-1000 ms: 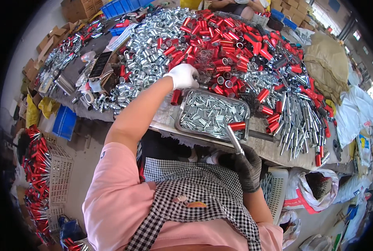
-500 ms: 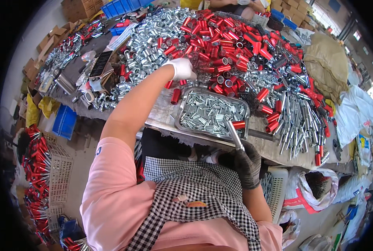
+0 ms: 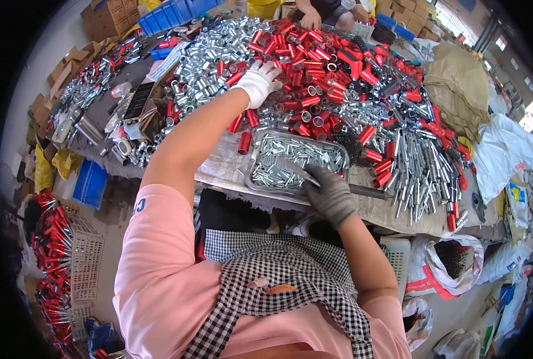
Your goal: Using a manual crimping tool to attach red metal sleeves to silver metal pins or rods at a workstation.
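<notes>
My left hand (image 3: 258, 84), in a white glove, reaches over the heap with its fingers spread on the red metal sleeves (image 3: 290, 75) and the silver sleeves (image 3: 209, 66) beside them. It appears to hold nothing. My right hand (image 3: 331, 194), in a dark grey glove, is closed round a shiny metal tube (image 3: 300, 172). The tube points up and left, over the near part of a metal tray (image 3: 249, 173) full of small silver pins (image 3: 284, 149). A single red sleeve (image 3: 244, 143) lies just left of the tray.
Long metal rods (image 3: 422, 179) with red handles lie in a heap on the right of the table. A phone (image 3: 139, 100) and a steel flask (image 3: 89, 127) stand at the left. A co-worker's hand (image 3: 310, 20) rests at the far edge. Red-handled parts fill crates (image 3: 86, 263) on the floor.
My left hand has opened its fingers and moved slightly up onto the sleeves. My right hand has swung left and up, carrying the metal tube from the tray's right corner over the tray.
</notes>
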The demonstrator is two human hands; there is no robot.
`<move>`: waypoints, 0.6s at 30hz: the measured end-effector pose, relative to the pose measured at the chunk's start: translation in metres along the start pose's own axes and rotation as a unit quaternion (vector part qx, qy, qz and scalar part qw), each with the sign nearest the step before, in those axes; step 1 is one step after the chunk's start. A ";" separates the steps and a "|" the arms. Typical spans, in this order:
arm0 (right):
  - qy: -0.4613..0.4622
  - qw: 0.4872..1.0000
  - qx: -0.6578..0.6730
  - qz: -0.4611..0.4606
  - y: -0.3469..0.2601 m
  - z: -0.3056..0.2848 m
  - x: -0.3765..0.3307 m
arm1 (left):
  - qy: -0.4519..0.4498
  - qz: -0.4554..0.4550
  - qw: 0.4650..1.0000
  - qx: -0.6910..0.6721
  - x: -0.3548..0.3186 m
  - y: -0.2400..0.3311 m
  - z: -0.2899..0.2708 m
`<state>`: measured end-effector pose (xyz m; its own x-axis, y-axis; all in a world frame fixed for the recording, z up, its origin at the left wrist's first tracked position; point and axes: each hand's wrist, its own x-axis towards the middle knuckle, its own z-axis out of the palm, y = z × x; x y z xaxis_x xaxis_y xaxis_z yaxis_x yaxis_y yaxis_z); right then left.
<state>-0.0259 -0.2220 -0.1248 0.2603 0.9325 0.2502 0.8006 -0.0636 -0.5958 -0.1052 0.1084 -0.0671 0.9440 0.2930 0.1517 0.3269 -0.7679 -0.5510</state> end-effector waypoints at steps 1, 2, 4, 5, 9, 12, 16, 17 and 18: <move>0.006 0.998 -0.042 -0.053 0.003 0.007 0.008 | 0.015 0.028 0.999 0.017 0.007 -0.003 0.004; 0.011 0.998 -0.043 -0.052 0.003 0.012 0.015 | -0.011 0.052 0.999 -0.001 0.012 -0.002 -0.005; -0.041 0.980 -0.194 -0.021 0.005 0.017 0.029 | -0.013 0.099 0.995 -0.027 0.018 -0.003 -0.014; -0.077 0.973 -0.219 0.014 0.002 0.019 0.036 | -0.035 0.115 0.992 -0.025 0.020 -0.004 -0.019; -0.084 0.962 -0.261 -0.007 -0.002 0.020 0.050 | -0.041 0.194 0.980 -0.020 0.020 -0.013 -0.012; -0.066 0.986 -0.131 0.074 -0.012 0.014 0.074 | -0.091 0.170 0.981 -0.038 0.032 -0.015 -0.011; -0.079 0.965 0.216 0.123 0.022 0.025 0.137 | -0.050 0.153 0.986 -0.033 0.035 -0.016 -0.043; -0.089 0.938 0.314 0.117 0.014 0.030 0.150 | -0.039 0.124 0.991 -0.041 0.029 -0.020 -0.051; -0.119 0.855 0.465 0.194 0.004 0.027 0.155 | 0.019 0.121 0.991 -0.058 0.026 -0.026 -0.052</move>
<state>0.0029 -0.0680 -0.1091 0.2023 0.9587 -0.2001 -0.1259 -0.1771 -0.9761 -0.0867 0.1066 -0.0060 0.9956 0.0737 0.0585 0.0927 -0.8742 -0.4765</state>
